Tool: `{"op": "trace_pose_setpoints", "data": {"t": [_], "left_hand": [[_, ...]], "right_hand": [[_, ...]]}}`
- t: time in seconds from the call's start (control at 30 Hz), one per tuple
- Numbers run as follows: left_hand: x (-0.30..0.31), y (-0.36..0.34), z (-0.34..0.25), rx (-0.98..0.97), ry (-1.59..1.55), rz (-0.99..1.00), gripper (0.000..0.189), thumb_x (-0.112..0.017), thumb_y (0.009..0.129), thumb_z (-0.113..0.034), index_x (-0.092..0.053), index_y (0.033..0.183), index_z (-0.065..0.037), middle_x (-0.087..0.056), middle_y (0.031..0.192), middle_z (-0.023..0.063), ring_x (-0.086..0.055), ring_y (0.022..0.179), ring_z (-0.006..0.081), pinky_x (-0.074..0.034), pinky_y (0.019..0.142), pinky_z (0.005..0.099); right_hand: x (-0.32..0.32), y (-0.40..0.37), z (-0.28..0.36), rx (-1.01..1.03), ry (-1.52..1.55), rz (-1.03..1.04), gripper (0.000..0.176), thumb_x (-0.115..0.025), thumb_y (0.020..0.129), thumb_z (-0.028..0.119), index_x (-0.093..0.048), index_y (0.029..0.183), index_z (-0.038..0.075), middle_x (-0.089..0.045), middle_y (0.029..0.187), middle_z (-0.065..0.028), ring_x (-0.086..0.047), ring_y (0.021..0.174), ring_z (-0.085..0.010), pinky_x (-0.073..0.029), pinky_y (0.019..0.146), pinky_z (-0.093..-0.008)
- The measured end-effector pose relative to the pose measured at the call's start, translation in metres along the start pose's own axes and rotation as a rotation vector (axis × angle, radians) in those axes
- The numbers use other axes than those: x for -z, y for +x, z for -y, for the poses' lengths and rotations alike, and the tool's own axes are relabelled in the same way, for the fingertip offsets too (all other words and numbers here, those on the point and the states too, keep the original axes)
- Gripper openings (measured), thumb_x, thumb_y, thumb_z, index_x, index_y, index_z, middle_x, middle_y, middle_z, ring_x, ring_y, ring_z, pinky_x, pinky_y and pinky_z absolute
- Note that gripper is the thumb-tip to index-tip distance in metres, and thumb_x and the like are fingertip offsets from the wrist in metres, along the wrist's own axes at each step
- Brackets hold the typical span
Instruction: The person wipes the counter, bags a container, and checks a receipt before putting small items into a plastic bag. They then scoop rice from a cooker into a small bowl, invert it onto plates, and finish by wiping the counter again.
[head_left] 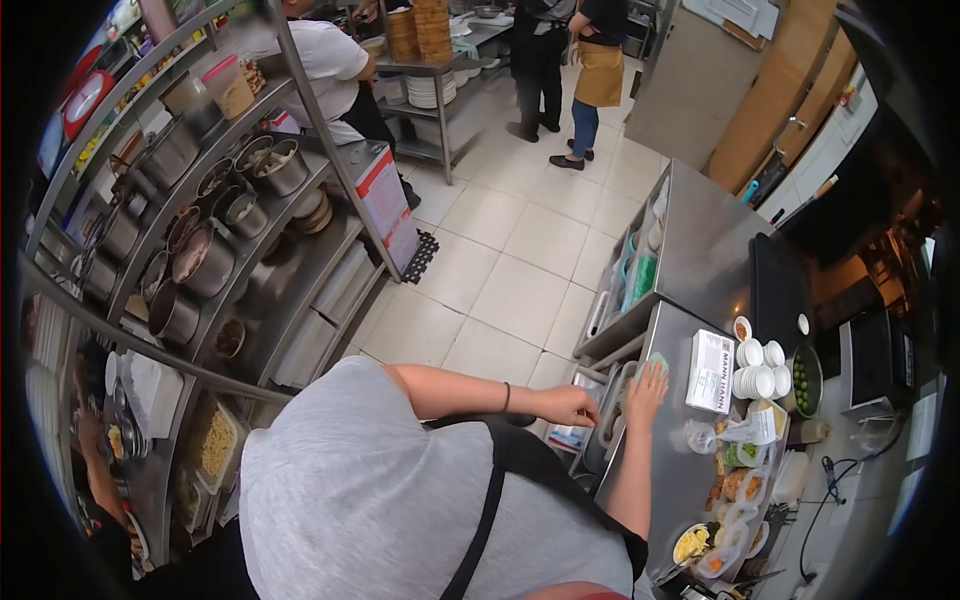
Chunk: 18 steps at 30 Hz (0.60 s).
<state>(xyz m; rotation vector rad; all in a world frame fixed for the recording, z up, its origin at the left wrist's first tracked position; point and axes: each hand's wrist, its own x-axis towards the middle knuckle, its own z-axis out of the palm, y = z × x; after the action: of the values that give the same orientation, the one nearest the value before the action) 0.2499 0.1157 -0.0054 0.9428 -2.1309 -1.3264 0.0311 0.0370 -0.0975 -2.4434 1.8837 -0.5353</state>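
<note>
My right hand presses a pale green cloth against the steel counter, near its edge. The fingers lie over the cloth, which shows past their tips. My left hand, with a dark band on the wrist, hangs by the counter's front edge, above the open shelf or drawer below. Its fingers are curled in, and I see nothing in them. Beside my right hand stands a white printed box, with stacked white cups behind it.
Plastic tubs of food and a bowl of yellow pieces line the counter, with a pot of green fruit. A rack of metal pots stands left. Co-workers stand on the tiled floor beyond.
</note>
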Motion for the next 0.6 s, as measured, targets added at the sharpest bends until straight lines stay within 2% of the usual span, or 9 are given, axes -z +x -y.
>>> {"op": "trace_pose_setpoints", "data": {"t": [0.13, 0.2, 0.27, 0.33, 0.4, 0.47, 0.6], "left_hand": [[-0.003, -0.007, 0.007, -0.011, 0.021, 0.001, 0.018, -0.061, 0.077, -0.018, -0.065, 0.091, -0.006, -0.066, 0.081, 0.0094, -0.063, 0.069, 0.0205, -0.049, 0.065, 0.0317], [-0.003, -0.008, 0.018, -0.012, 0.000, -0.008, 0.020, -0.059, 0.079, -0.017, -0.064, 0.093, -0.003, -0.065, 0.084, 0.0124, -0.063, 0.071, 0.0219, -0.049, 0.067, 0.0312], [0.001, -0.007, 0.022, 0.016, -0.021, -0.012, 0.021, -0.059, 0.079, -0.017, -0.064, 0.093, -0.003, -0.065, 0.084, 0.0124, -0.063, 0.071, 0.0218, -0.049, 0.067, 0.0313], [0.002, -0.004, 0.030, 0.051, -0.047, -0.001, 0.021, -0.059, 0.079, -0.017, -0.064, 0.093, -0.003, -0.065, 0.084, 0.0124, -0.063, 0.072, 0.0217, -0.049, 0.067, 0.0315], [0.006, 0.006, 0.040, 0.120, -0.068, 0.061, 0.021, -0.058, 0.080, -0.017, -0.064, 0.093, -0.002, -0.065, 0.084, 0.0117, -0.064, 0.073, 0.0215, -0.050, 0.066, 0.0310], [0.012, 0.020, 0.045, 0.106, -0.064, 0.091, 0.021, -0.058, 0.080, -0.017, -0.064, 0.093, -0.002, -0.066, 0.084, 0.0111, -0.064, 0.073, 0.0214, -0.049, 0.066, 0.0309], [0.044, 0.057, 0.027, 0.089, -0.032, 0.162, 0.021, -0.058, 0.080, -0.017, -0.064, 0.093, -0.002, -0.066, 0.084, 0.0100, -0.064, 0.075, 0.0214, -0.049, 0.066, 0.0312]], "right_hand": [[0.037, -0.103, 0.026, 0.058, 0.030, 0.088, 0.055, -0.052, 0.082, 0.019, -0.034, 0.132, 0.006, -0.023, 0.140, -0.0181, -0.020, 0.128, -0.0401, -0.017, 0.104, -0.0508], [0.053, -0.172, 0.035, 0.041, 0.057, 0.159, 0.056, -0.053, 0.081, 0.019, -0.034, 0.132, 0.005, -0.023, 0.140, -0.0190, -0.020, 0.129, -0.0399, -0.017, 0.104, -0.0509], [0.049, -0.247, 0.022, 0.084, 0.125, 0.102, 0.055, -0.052, 0.081, 0.018, -0.034, 0.131, 0.005, -0.023, 0.141, -0.0183, -0.019, 0.129, -0.0404, -0.017, 0.104, -0.0512], [0.059, -0.286, 0.020, -0.031, 0.104, 0.141, 0.055, -0.052, 0.081, 0.018, -0.034, 0.131, 0.005, -0.023, 0.140, -0.0184, -0.020, 0.129, -0.0403, -0.017, 0.104, -0.0511], [0.065, -0.298, 0.024, -0.194, 0.046, 0.185, 0.054, -0.052, 0.081, 0.018, -0.034, 0.131, 0.005, -0.023, 0.140, -0.0184, -0.020, 0.129, -0.0403, -0.017, 0.104, -0.0511], [0.068, -0.296, 0.026, -0.325, -0.005, 0.206, 0.054, -0.052, 0.081, 0.017, -0.034, 0.131, 0.005, -0.023, 0.140, -0.0185, -0.020, 0.129, -0.0402, -0.018, 0.104, -0.0510], [0.065, -0.261, 0.022, -0.478, -0.073, 0.206, 0.054, -0.052, 0.081, 0.017, -0.034, 0.131, 0.005, -0.023, 0.140, -0.0186, -0.020, 0.129, -0.0401, -0.018, 0.104, -0.0508]]}}
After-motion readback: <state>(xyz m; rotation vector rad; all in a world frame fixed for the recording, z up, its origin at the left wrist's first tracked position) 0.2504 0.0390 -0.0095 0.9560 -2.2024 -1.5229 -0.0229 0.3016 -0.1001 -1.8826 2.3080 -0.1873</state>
